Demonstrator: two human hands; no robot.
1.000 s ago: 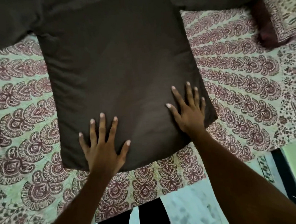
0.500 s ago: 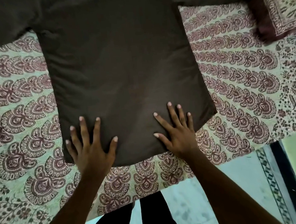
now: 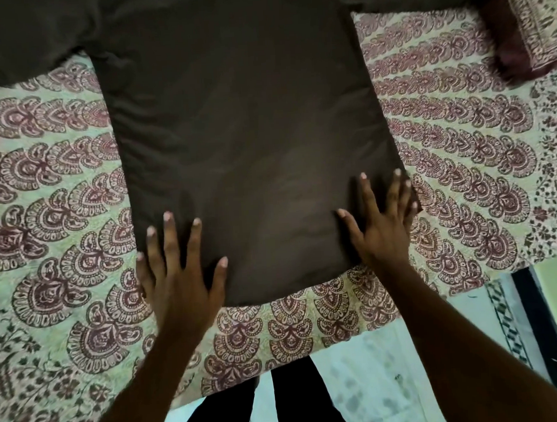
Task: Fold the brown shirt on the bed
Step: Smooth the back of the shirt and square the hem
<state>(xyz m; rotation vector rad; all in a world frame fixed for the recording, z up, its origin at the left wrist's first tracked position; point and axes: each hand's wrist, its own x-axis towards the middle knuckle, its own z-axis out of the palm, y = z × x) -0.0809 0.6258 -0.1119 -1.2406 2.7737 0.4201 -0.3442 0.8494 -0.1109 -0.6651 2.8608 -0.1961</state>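
The brown shirt (image 3: 244, 132) lies flat on the bed (image 3: 45, 223), hem toward me, with both sleeves spread out toward the top corners of the view. My left hand (image 3: 180, 277) rests palm down with fingers spread over the shirt's lower left corner. Palm down as well, my right hand (image 3: 381, 228) presses flat on the lower right corner, its fingers reaching the shirt's right edge. Neither hand grips the cloth.
The bed carries a green sheet with a maroon paisley print. A maroon-edged patterned pillow (image 3: 532, 26) sits at the top right. The bed's near edge runs below the hem, with pale floor (image 3: 360, 384) and my dark trouser legs (image 3: 297, 403) beneath.
Both hands slid down the shirt toward the hem and then apart, out to its lower corners. The shirt lies smoother.
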